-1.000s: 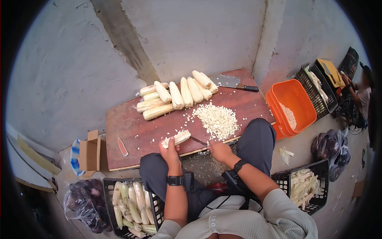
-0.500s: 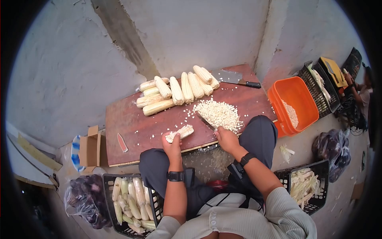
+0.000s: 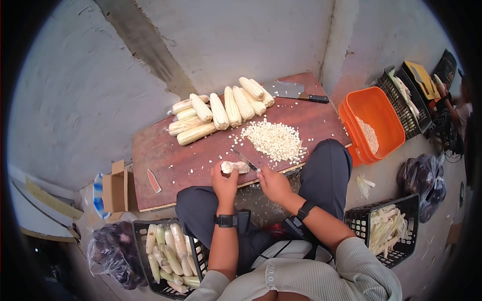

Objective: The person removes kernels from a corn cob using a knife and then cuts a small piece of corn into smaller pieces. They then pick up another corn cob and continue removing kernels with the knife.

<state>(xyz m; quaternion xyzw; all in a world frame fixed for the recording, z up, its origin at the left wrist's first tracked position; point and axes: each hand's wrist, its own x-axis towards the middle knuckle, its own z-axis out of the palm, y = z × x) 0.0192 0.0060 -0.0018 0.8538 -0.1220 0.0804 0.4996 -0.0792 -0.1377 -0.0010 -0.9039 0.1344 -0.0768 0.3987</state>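
Observation:
My left hand [image 3: 224, 181] is closed on a partly stripped corn cob [image 3: 235, 167] above the front edge of the red board [image 3: 155, 145]. My right hand [image 3: 274, 183] grips a small knife [image 3: 244, 159], its blade angled up and to the left, close to the cob's right end. Behind the knife lies a pile of loose white kernels [image 3: 275, 140]. Several whole peeled cobs [image 3: 219, 111] lie side by side at the board's back edge. A cleaver [image 3: 291, 91] with a black handle rests at the back right.
An orange bucket [image 3: 374, 113] holding kernels stands right of the board. Crates of corn [image 3: 170, 253] and husks [image 3: 386, 231] flank my legs. Bagged dark produce [image 3: 118, 253] lies at left. A red-and-white blade-shaped item [image 3: 153, 180] is on the board. Another person [image 3: 459, 113] is at far right.
The knife and my right hand have moved left toward the cob. The cob has turned from slanting to nearly level. The view has shifted slightly.

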